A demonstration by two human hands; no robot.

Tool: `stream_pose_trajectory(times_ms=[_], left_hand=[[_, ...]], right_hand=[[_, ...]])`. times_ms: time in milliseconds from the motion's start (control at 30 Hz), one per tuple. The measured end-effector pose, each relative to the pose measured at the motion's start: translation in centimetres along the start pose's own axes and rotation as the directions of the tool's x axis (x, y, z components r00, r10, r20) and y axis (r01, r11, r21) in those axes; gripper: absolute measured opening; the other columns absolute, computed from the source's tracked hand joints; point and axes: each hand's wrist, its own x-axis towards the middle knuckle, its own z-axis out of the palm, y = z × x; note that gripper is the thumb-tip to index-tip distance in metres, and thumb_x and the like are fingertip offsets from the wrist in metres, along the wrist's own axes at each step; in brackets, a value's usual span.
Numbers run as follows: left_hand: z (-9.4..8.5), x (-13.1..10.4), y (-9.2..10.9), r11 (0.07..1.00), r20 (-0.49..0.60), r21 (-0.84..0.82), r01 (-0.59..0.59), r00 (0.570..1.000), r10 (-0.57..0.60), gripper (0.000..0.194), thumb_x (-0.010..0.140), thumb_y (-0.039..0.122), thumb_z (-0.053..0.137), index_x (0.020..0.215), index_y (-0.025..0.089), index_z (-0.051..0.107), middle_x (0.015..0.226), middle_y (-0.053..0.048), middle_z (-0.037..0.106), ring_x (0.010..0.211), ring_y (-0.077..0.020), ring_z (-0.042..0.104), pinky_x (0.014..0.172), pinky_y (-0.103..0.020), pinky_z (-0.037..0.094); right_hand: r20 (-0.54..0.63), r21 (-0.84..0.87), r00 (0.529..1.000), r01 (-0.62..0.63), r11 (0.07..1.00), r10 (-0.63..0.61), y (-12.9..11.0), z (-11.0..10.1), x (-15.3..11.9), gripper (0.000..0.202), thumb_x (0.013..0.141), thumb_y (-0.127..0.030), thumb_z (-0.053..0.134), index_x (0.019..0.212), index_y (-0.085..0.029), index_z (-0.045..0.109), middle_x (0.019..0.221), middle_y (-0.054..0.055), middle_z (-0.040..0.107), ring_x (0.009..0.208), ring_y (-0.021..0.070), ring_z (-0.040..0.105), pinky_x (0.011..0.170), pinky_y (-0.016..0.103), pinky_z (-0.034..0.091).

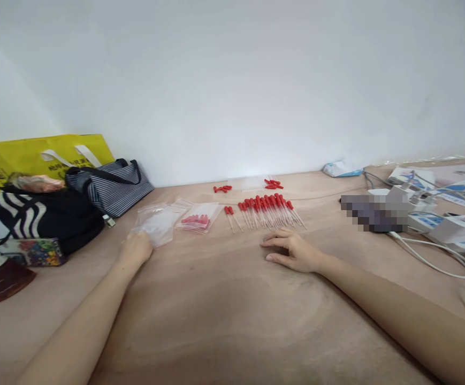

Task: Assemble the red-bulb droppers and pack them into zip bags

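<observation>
My left hand (138,248) lies on the table in a curled, fist-like shape at the near left edge of a clear plastic bag (162,227). Its fingertips are hidden, so what they hold, if anything, does not show. My right hand (292,251) rests with thumb and fingers apart and nothing in them. Just beyond it lies a row of clear droppers with red bulbs (270,208); two more red-bulbed droppers (230,214) are set slightly to the left. Between these and the clear bag is a small zip bag (196,222) with red bulbs inside.
Loose red bulbs (273,184) and a second small group of red bulbs (223,189) lie near the wall. At left are a striped bag (112,190), a black bag (51,219) and a yellow bag (11,152). White cables (436,251) and chargers (457,230) crowd the right side.
</observation>
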Motion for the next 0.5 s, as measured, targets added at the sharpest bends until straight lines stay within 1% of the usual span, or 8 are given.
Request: stream_pose_trajectory(times_ms=[100, 133, 167, 233, 333, 367, 433, 500], left_hand=[[-0.2, -0.8, 2.0, 0.992, -0.052, 0.088, -0.094, 0.994, 0.098, 0.036, 0.086, 0.027, 0.026, 0.092, 0.007, 0.055, 0.097, -0.015, 0.062, 0.114, -0.0321, 0.040, 0.094, -0.050, 0.028], [0.1, -1.3, 2.9, 0.981, -0.053, 0.096, -0.168, 0.983, 0.174, 0.036, 0.087, 0.027, 0.025, 0.099, 0.010, 0.054, 0.106, -0.011, 0.059, 0.118, -0.0265, 0.037, 0.099, -0.044, 0.025], [0.6, -2.0, 4.0, 0.930, -0.032, 0.114, -0.350, 0.934, 0.356, 0.037, 0.087, 0.024, 0.024, 0.104, 0.010, 0.053, 0.113, -0.010, 0.056, 0.120, -0.0235, 0.035, 0.101, -0.041, 0.024], [1.8, -3.6, 6.0, 0.730, 0.126, 0.076, -0.679, 0.733, 0.669, 0.039, 0.087, 0.024, 0.022, 0.115, 0.011, 0.048, 0.126, -0.008, 0.046, 0.124, -0.0197, 0.030, 0.103, -0.038, 0.024], [3.3, -6.1, 8.2, 0.552, 0.341, -0.072, -0.831, 0.499, 0.797, 0.043, 0.089, 0.032, 0.024, 0.129, 0.018, 0.033, 0.135, -0.005, 0.034, 0.126, -0.0190, 0.025, 0.105, -0.038, 0.022], [3.5, -6.7, 8.7, 0.529, 0.382, -0.112, -0.841, 0.455, 0.804, 0.045, 0.089, 0.034, 0.026, 0.132, 0.020, 0.026, 0.138, -0.004, 0.028, 0.127, -0.0191, 0.023, 0.105, -0.040, 0.019], [3.7, -7.4, 9.1, 0.541, 0.431, -0.160, -0.826, 0.434, 0.791, 0.049, 0.088, 0.039, 0.029, 0.134, 0.024, 0.019, 0.140, -0.003, 0.022, 0.128, -0.0200, 0.018, 0.106, -0.043, 0.016], [3.6, -7.6, 9.1, 0.583, 0.443, -0.178, -0.792, 0.465, 0.767, 0.051, 0.087, 0.042, 0.031, 0.134, 0.025, 0.019, 0.141, -0.002, 0.019, 0.129, -0.0215, 0.014, 0.105, -0.045, 0.015]], right_hand=[[-0.066, -0.044, 0.998, -0.025, 0.999, 0.023, 0.1, 0.4, 0.1, 0.026, 0.079, -0.034, 0.051, 0.099, -0.019, 0.060, 0.093, 0.008, 0.059, 0.087, 0.0181, 0.053, 0.078, 0.034, 0.041], [-0.110, -0.059, 0.993, -0.049, 0.997, 0.043, 0.1, 0.6, 0.2, 0.024, 0.078, -0.032, 0.052, 0.097, -0.019, 0.061, 0.092, 0.007, 0.059, 0.087, 0.0182, 0.053, 0.078, 0.035, 0.041], [-0.156, -0.067, 0.985, -0.078, 0.995, 0.067, 0.2, 0.8, 0.3, 0.021, 0.077, -0.029, 0.053, 0.094, -0.020, 0.061, 0.092, 0.007, 0.058, 0.086, 0.0180, 0.053, 0.076, 0.034, 0.041], [-0.238, -0.059, 0.963, -0.140, 0.988, 0.123, 0.2, 0.9, 1.0, 0.016, 0.076, -0.022, 0.052, 0.089, -0.019, 0.061, 0.088, 0.007, 0.058, 0.080, 0.0161, 0.053, 0.071, 0.031, 0.042], [-0.284, -0.041, 0.935, -0.231, 0.972, 0.210, 0.1, 0.9, 2.8, 0.010, 0.074, -0.015, 0.050, 0.081, -0.016, 0.058, 0.081, 0.005, 0.057, 0.071, 0.0133, 0.053, 0.064, 0.025, 0.042], [-0.278, -0.042, 0.930, -0.263, 0.964, 0.242, -0.1, 0.9, 3.7, 0.009, 0.073, -0.014, 0.050, 0.079, -0.015, 0.057, 0.080, 0.005, 0.058, 0.070, 0.0128, 0.053, 0.063, 0.024, 0.041], [-0.221, -0.034, 0.925, -0.323, 0.946, 0.308, -0.5, 1.1, 5.8, 0.009, 0.073, -0.012, 0.050, 0.079, -0.014, 0.055, 0.078, 0.004, 0.060, 0.070, 0.0115, 0.054, 0.063, 0.022, 0.041], [-0.155, -0.070, 0.901, -0.418, 0.906, 0.404, -0.9, 1.6, 8.3, 0.012, 0.072, -0.010, 0.050, 0.081, -0.014, 0.055, 0.081, 0.003, 0.061, 0.075, 0.0106, 0.056, 0.068, 0.020, 0.041]])
